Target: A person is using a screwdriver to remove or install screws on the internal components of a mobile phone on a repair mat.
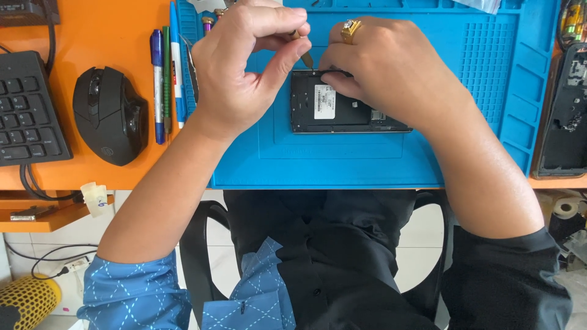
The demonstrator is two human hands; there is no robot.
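An opened black phone (pixel 333 110) lies back-side up on a blue silicone work mat (pixel 342 159), with a white label on its battery. My left hand (pixel 241 67) pinches a thin brown-tipped tool (pixel 304 55) whose tip points down at the phone's top edge. My right hand (pixel 385 73), wearing a gold ring, rests on the phone's right half and presses on its upper edge, hiding that part.
On the orange desk to the left are a black mouse (pixel 110 113), a black keyboard (pixel 27 110) and several pens (pixel 166 73). Another dark opened device (pixel 565 116) lies at the right edge. A black chair and my dark lap show below the desk.
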